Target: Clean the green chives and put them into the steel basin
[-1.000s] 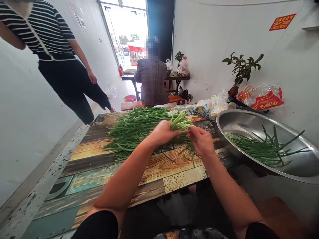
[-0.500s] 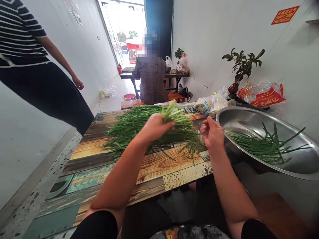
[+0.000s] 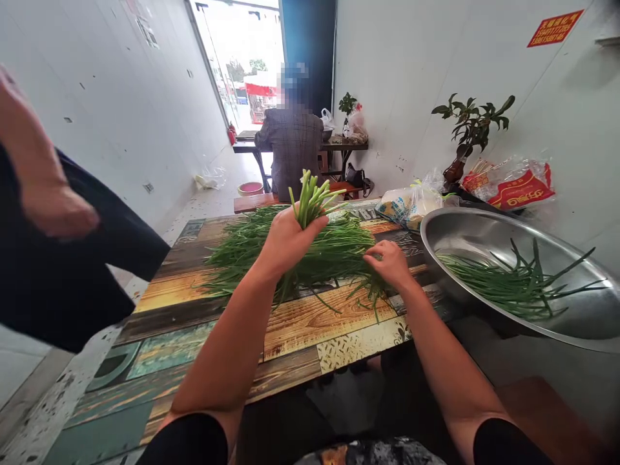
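My left hand (image 3: pixel 289 240) is wrapped around a bunch of garlic chives (image 3: pixel 312 199), with the pale stem ends pointing up above my thumb. Beneath it, a large heap of garlic chives (image 3: pixel 242 248) lies across the table. My right hand (image 3: pixel 390 263) is at the heap's right edge, thumb and fingertips drawn together in a pinch; what is between them, if anything, is too small to make out. Just below those fingertips sits a small pile of loose trimmings (image 3: pixel 372 289). More chives (image 3: pixel 508 284) lie in a wide steel basin (image 3: pixel 465 307) to the right.
The wood-patterned table (image 3: pixel 290 329) spreads before me. Plastic bags (image 3: pixel 404 205), a potted plant (image 3: pixel 467 139) and a red package (image 3: pixel 523 187) stand behind the basin. A person (image 3: pixel 294 148) sits at a farther table; another person's arm (image 3: pixel 53 200) shows at left.
My left hand has tipped the bunch more upright and shifted slightly left. My right hand has moved left and down to the trimmings. The person at left has come closer.
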`<action>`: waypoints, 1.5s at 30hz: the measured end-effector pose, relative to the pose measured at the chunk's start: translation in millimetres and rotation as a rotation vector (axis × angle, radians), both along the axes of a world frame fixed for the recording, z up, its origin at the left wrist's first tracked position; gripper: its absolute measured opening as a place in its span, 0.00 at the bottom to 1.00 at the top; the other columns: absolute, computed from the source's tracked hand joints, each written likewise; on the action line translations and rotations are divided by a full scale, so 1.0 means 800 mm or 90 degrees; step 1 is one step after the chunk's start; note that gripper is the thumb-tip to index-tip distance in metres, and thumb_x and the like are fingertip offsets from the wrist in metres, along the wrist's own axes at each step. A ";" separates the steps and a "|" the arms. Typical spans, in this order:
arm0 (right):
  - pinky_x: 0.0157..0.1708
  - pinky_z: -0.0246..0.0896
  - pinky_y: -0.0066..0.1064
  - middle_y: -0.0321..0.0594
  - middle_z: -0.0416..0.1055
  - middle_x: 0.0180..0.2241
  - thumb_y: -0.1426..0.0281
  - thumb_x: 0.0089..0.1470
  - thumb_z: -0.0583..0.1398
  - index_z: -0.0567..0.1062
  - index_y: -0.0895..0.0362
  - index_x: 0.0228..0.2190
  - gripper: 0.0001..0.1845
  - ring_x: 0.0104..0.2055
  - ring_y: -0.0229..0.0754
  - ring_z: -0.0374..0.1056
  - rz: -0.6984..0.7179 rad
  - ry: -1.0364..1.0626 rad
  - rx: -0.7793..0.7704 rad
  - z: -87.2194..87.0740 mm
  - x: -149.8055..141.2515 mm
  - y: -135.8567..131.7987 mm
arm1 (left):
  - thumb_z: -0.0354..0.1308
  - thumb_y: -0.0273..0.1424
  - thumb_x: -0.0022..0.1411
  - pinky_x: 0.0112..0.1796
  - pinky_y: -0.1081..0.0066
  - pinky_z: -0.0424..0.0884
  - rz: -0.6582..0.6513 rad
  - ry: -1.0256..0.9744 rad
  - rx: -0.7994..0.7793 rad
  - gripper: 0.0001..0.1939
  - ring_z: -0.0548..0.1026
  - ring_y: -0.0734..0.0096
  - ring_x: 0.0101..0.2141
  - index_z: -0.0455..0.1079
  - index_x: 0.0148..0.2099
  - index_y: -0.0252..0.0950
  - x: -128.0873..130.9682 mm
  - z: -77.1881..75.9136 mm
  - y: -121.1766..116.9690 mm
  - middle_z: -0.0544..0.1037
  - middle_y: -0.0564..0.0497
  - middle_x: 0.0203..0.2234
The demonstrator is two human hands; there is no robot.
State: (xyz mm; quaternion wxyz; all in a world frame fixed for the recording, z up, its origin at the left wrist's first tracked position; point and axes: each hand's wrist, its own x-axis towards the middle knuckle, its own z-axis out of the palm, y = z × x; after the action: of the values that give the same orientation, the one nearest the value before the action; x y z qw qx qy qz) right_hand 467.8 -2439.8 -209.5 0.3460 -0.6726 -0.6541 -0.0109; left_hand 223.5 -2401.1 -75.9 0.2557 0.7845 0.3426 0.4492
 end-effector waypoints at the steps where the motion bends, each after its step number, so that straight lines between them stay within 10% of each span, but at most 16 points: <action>1: 0.40 0.57 0.36 0.42 0.73 0.30 0.69 0.50 0.62 0.80 0.55 0.27 0.06 0.36 0.44 0.65 0.005 -0.007 0.004 0.002 -0.002 -0.001 | 0.61 0.32 0.55 0.36 0.62 0.69 0.001 0.006 0.002 0.05 0.73 0.64 0.33 0.73 0.34 0.36 0.001 -0.001 0.000 0.70 0.53 0.24; 8: 0.40 0.60 0.34 0.39 0.74 0.33 0.66 0.53 0.59 0.77 0.55 0.30 0.08 0.38 0.41 0.67 0.071 0.235 0.162 0.033 -0.014 -0.017 | 0.58 0.34 0.56 0.30 0.70 0.62 -0.006 0.133 -0.033 0.11 0.66 0.74 0.24 0.69 0.25 0.33 0.020 -0.020 -0.002 0.68 0.54 0.19; 15: 0.32 0.63 0.32 0.35 0.73 0.26 0.58 0.48 0.62 0.74 0.55 0.31 0.13 0.27 0.36 0.67 0.184 0.659 0.110 0.057 -0.044 -0.029 | 0.55 0.31 0.58 0.33 0.71 0.63 -0.053 0.176 -0.014 0.07 0.69 0.71 0.30 0.72 0.32 0.34 0.043 -0.043 -0.004 0.75 0.52 0.27; 23: 0.40 0.60 0.36 0.44 0.75 0.33 0.71 0.48 0.62 0.80 0.56 0.30 0.06 0.37 0.46 0.68 -0.118 0.001 -0.050 0.035 0.015 -0.024 | 0.55 0.29 0.56 0.34 0.70 0.62 -0.078 0.191 -0.050 0.08 0.71 0.70 0.29 0.74 0.27 0.35 0.037 -0.035 -0.006 0.76 0.53 0.25; 28: 0.43 0.60 0.36 0.45 0.74 0.38 0.75 0.51 0.60 0.80 0.56 0.33 0.09 0.42 0.46 0.65 -0.012 -0.144 -0.087 0.008 0.015 0.002 | 0.55 0.29 0.56 0.34 0.71 0.62 -0.081 0.193 -0.056 0.09 0.71 0.71 0.29 0.74 0.26 0.35 0.035 -0.032 -0.006 0.76 0.53 0.25; 39: 0.37 0.64 0.33 0.38 0.77 0.33 0.65 0.55 0.60 0.80 0.52 0.35 0.09 0.35 0.41 0.71 0.214 0.045 0.079 0.070 -0.018 -0.059 | 0.53 0.30 0.58 0.35 0.72 0.63 -0.155 0.214 0.000 0.09 0.70 0.70 0.30 0.74 0.33 0.34 0.040 -0.040 -0.003 0.76 0.52 0.27; 45: 0.41 0.66 0.35 0.38 0.78 0.35 0.64 0.56 0.59 0.80 0.50 0.36 0.09 0.38 0.42 0.72 0.196 0.151 0.100 0.072 -0.035 -0.065 | 0.53 0.29 0.57 0.35 0.73 0.64 -0.223 0.223 -0.033 0.09 0.70 0.72 0.30 0.74 0.31 0.34 0.038 -0.037 -0.004 0.76 0.53 0.27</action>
State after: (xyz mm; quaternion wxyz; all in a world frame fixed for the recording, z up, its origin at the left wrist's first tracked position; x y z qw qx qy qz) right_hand 440.0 -2491.6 -151.5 0.4698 -0.5320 -0.7010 0.0702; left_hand 253.8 -2404.1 -105.3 0.2868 0.8909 0.2517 0.2462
